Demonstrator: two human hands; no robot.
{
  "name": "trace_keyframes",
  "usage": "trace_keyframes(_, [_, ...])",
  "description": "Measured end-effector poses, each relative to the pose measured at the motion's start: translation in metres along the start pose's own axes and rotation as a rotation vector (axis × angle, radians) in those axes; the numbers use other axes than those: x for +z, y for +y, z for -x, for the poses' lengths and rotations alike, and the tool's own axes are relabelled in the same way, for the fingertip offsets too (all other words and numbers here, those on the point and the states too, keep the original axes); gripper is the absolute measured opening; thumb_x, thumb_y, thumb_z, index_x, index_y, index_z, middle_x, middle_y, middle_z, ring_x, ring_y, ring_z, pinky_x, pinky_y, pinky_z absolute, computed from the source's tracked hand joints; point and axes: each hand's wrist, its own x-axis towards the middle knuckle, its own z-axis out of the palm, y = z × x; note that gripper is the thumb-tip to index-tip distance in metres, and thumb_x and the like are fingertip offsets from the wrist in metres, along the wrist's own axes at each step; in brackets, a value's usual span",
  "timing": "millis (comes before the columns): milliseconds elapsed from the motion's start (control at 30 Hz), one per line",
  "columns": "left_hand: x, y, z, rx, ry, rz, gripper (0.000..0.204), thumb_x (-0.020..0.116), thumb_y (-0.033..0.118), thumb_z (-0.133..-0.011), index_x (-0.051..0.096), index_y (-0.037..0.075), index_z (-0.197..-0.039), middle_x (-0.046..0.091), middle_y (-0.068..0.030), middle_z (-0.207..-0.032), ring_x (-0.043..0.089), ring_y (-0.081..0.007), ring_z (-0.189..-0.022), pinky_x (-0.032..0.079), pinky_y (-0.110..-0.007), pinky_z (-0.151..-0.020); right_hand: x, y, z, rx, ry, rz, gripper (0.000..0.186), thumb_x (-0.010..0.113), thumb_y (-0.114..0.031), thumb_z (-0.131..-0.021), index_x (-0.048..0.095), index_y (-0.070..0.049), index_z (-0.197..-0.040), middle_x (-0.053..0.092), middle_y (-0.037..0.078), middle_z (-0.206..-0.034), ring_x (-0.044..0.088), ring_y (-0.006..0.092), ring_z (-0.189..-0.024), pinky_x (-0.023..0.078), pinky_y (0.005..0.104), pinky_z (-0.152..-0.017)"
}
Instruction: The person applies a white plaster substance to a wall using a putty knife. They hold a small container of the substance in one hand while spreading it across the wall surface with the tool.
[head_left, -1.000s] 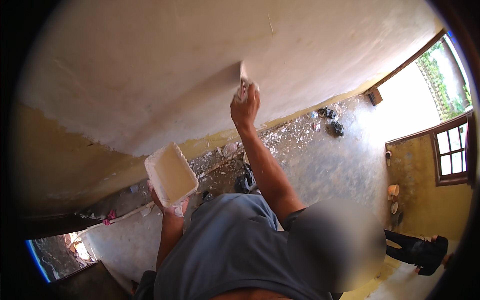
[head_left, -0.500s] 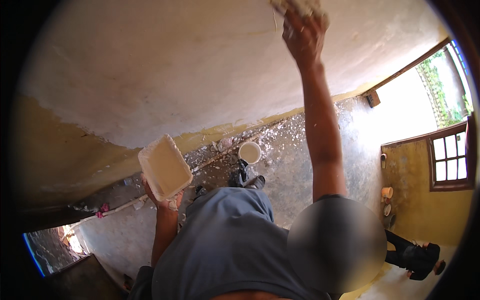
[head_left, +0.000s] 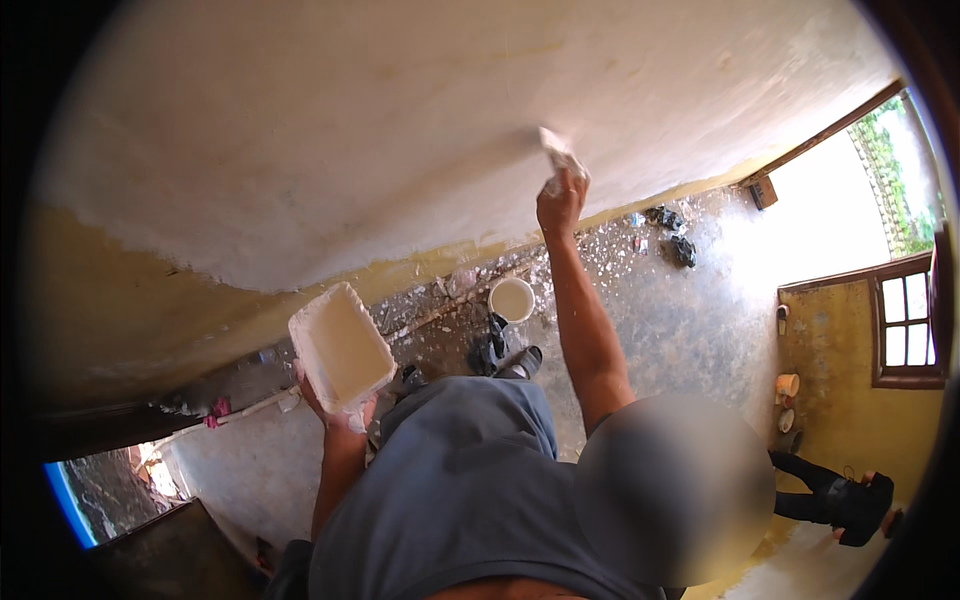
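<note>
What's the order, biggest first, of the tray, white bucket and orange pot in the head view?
1. Tray
2. White bucket
3. Orange pot
The tray is nearest the camera, so real sizes are unsure.

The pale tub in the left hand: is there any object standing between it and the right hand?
Nothing visible stands between the right hand and the pale tub; the bucket sits lower, on the floor.

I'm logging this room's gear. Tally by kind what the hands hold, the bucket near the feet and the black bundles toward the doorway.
Pale rectangular tray, in left hand: 1
Flat whitish tool, in right hand: 1
Round white bucket: 1
Crumpled black bundles: 2
Total: 5
</note>
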Motion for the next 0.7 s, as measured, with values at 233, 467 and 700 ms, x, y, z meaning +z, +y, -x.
trace_keyframes(233, [-0.013, -0.001, 0.004, 0.008, -0.051, -0.009, 0.073, 0.047, 0.064, -0.093, 0.037, 0.023, -0.151, 0.052, -0.0077, -0.144, 0.058, -0.0346, -0.124, 0.056, -0.062, -0.086, -0.010, 0.002, -0.005, 1.130, 0.464, -0.814, 0.020, 0.060, 0.002, -0.093, 0.067, 0.007, -0.111, 0.070, 0.013, -0.094, 0.068, 0.0209, -0.081, 0.057, 0.0318, -0.074])
trace_keyframes(467, [0.000, -0.004, -0.008, -0.016, -0.058, -0.025, 0.075, 0.049, 0.065, -0.092, 0.037, 0.021, -0.152, 0.052, -0.0083, -0.145, 0.057, -0.0343, -0.125, 0.055, -0.063, -0.086, 0.062, -0.037, -0.006, 0.125, 0.058, 0.188, 0.014, 0.057, -0.013, -0.094, 0.065, -0.004, -0.089, 0.063, 0.015, -0.071, 0.063, 0.0315, -0.064, 0.052, 0.0437, -0.061])
trace_keyframes(700, [-0.010, 0.001, -0.007, 0.030, -0.140, -0.033, 0.072, 0.046, 0.066, -0.092, 0.041, 0.023, -0.150, 0.052, -0.0032, -0.144, 0.054, -0.0285, -0.128, 0.052, -0.054, -0.096, 0.011, 0.040, 0.060, 1.025, 0.299, -0.310, 0.022, 0.058, -0.009, -0.089, 0.066, 0.004, -0.105, 0.070, 0.020, -0.083, 0.069, 0.0269, -0.075, 0.055, 0.0421, -0.067])
